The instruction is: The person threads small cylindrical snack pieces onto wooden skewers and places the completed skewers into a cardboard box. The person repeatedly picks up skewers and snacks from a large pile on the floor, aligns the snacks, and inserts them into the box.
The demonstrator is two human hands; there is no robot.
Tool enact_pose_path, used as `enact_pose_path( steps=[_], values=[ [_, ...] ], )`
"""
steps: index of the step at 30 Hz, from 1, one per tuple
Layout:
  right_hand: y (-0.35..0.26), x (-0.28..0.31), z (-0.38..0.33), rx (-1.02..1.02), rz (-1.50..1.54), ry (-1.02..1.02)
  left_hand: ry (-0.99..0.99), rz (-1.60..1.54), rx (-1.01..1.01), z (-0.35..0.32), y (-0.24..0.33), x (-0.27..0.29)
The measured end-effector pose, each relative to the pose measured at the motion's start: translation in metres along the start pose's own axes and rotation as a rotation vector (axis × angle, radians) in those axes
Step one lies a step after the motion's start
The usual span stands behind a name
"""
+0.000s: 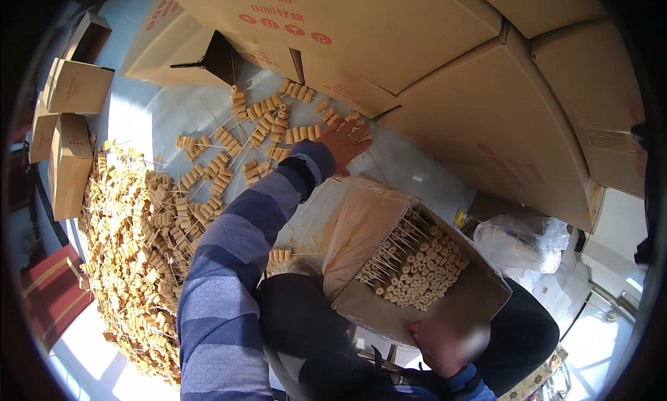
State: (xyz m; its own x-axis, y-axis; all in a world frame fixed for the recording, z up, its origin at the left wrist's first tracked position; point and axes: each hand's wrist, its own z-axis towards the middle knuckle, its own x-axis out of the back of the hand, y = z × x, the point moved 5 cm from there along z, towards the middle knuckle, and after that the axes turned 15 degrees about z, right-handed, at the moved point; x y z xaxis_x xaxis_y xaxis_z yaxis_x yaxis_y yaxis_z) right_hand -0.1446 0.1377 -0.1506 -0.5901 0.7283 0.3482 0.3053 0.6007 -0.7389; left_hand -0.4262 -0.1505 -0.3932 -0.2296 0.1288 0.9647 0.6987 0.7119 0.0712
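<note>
The left hand (345, 145) is reaching out over the scattered skewers (267, 119), those little tan rolls threaded on thin sticks, lying loose on the pale table (149, 116). Fingers are spreading out flat over the ones at the far edge of the scatter, just touching them, so it's pressing or gathering, not clenching around anything I can make out. The palm is covering whatever is directly under it, so can't say if a stick is caught in there.

The right hand (451, 342) is down at the bottom, blurry and partly cut off by the open box (417, 262) it's propping up from underneath. Can't tell how its fingers are sitting. That box is tilting toward the camera and is packed with skewers standing on end, sticks poking out the left side.

The striped sleeve (236, 262) is running right across the middle and blocking a chunk of the table. To the left a big pile of skewers (132, 262) is heaping up to the table edge, too dense to pick out single ones. Large flat cartons (445, 46) are leaning across the top and right, small closed boxes (69, 123) are stacking up on the far left, and a crumpled plastic bag (524, 241) is sitting just right of the open box.
</note>
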Motion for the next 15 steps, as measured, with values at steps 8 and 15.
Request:
enact_pose_path(
  steps=[8,15],
  values=[
    [-0.013,-0.004,0.018,0.103,-0.139,-0.044,-0.091,0.072,0.103,0.041,-0.011,-0.034],
    [-0.008,-0.008,0.022,0.116,-0.165,-0.121,-0.119,0.114,0.348,-0.050,-0.035,-0.056]
  ],
)
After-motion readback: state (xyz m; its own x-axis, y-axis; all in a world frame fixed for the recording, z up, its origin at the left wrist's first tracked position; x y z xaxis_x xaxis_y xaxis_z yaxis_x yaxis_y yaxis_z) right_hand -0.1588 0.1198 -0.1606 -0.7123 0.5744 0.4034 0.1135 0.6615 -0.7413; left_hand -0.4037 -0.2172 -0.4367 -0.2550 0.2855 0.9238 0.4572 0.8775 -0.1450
